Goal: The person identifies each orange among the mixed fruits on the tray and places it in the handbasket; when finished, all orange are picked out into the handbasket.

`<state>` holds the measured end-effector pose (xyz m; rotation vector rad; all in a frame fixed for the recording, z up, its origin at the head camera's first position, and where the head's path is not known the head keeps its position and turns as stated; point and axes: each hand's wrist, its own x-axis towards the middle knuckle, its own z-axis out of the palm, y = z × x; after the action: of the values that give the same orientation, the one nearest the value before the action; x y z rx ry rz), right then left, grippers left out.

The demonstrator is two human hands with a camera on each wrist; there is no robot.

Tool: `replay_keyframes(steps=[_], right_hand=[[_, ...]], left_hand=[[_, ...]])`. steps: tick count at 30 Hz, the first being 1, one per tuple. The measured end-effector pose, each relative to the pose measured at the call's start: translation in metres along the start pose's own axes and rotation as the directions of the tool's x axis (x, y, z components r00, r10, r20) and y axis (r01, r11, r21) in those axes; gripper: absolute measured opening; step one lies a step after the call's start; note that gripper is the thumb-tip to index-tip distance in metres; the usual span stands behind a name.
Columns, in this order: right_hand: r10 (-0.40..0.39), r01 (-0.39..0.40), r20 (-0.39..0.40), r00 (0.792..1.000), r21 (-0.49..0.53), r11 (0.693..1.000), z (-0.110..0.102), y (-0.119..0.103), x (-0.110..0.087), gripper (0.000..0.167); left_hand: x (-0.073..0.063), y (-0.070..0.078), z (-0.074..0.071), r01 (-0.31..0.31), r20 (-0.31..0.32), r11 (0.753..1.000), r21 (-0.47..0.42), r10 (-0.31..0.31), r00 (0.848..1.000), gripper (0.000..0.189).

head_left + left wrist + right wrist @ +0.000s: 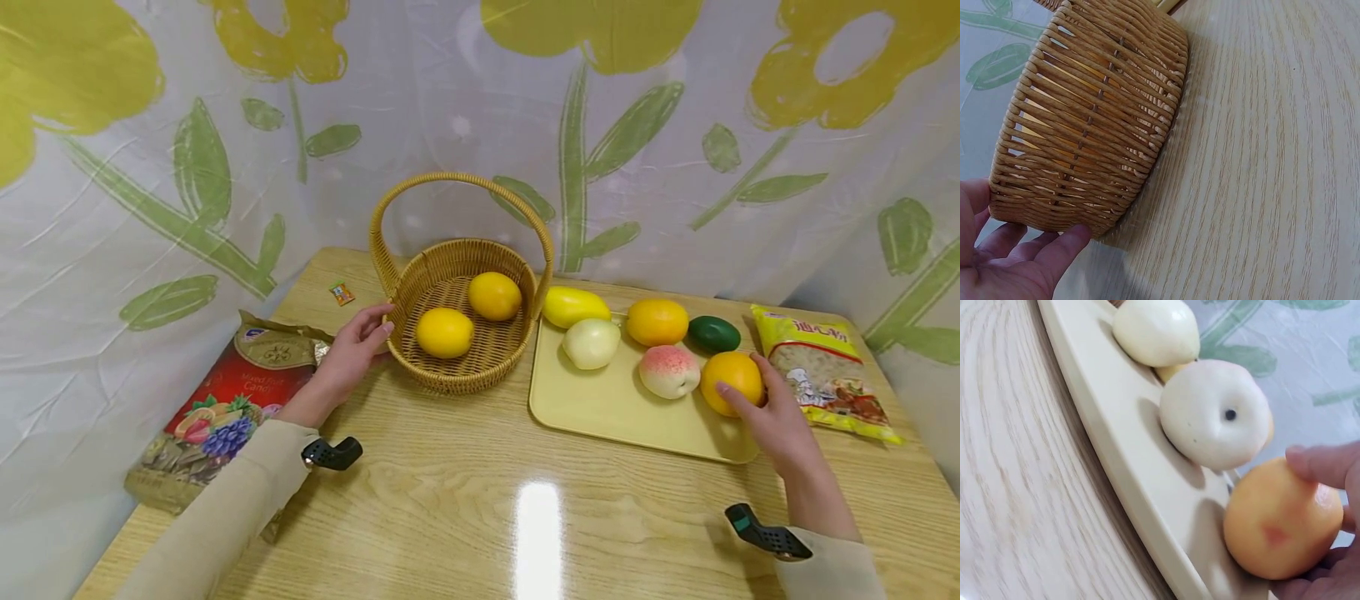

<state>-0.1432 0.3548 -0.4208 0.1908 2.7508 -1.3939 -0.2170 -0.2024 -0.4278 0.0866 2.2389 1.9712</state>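
Note:
My right hand [783, 417] grips an orange [729, 383] at the right end of a pale yellow tray [600, 417], thumb on its near side. In the right wrist view the orange [1282, 522] overlaps the tray's edge, beside a pale peach [1216, 415]. At the left side of a wicker basket [465, 383], my left hand [348, 354] touches the rim. The left wrist view shows its fingers [1069, 247] along the basket's outer wall [1091, 125]. Two yellow-orange oval fruits [444, 333] lie inside the basket, under its tall handle.
Also on the tray are a yellow oblong fruit [573, 307], a whitish round fruit [592, 343], another orange fruit [657, 322] and a dark green fruit [714, 334]. A yellow food bag [821, 371] lies right; a candy bag [225, 400] and small wrapped candy [342, 293] lie left.

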Motion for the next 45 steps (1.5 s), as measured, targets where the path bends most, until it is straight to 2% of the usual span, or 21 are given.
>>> replay_keyframes(steps=[5, 20, 30, 39, 45], right_hand=[[0.012, -0.011, 0.038, 0.999, -0.013, 1.0, -0.004, 0.001, 0.0, 0.087], [0.082, -0.082, 0.025, 0.996, 0.01, 0.997, 0.0, 0.002, 0.005, 0.089], [0.045, -0.042, -0.047, 0.998, 0.064, 0.997, 0.005, 0.005, 0.003, 0.08], [0.129, -0.119, -0.11, 0.986, 0.091, 0.989, 0.0, -0.005, 0.001, 0.07], [0.042, -0.039, -0.144, 0.989, 0.029, 0.999, -0.01, -0.019, -0.001, 0.064]], left_hand=[[0.0, -0.001, -0.001, 0.001, 0.0, 1.0, 0.006, -0.001, 1.0, 0.05], [0.001, 0.0, 0.0, -0.004, 0.005, 1.0, -0.009, 0.004, 1.0, 0.05], [0.002, 0.0, 0.0, -0.007, 0.004, 1.0, -0.022, 0.008, 1.0, 0.049], [0.002, 0.002, 0.002, -0.01, 0.002, 1.0, -0.021, 0.01, 1.0, 0.048], [0.001, 0.0, 0.001, -0.021, -0.004, 0.999, -0.025, 0.021, 1.0, 0.048]])
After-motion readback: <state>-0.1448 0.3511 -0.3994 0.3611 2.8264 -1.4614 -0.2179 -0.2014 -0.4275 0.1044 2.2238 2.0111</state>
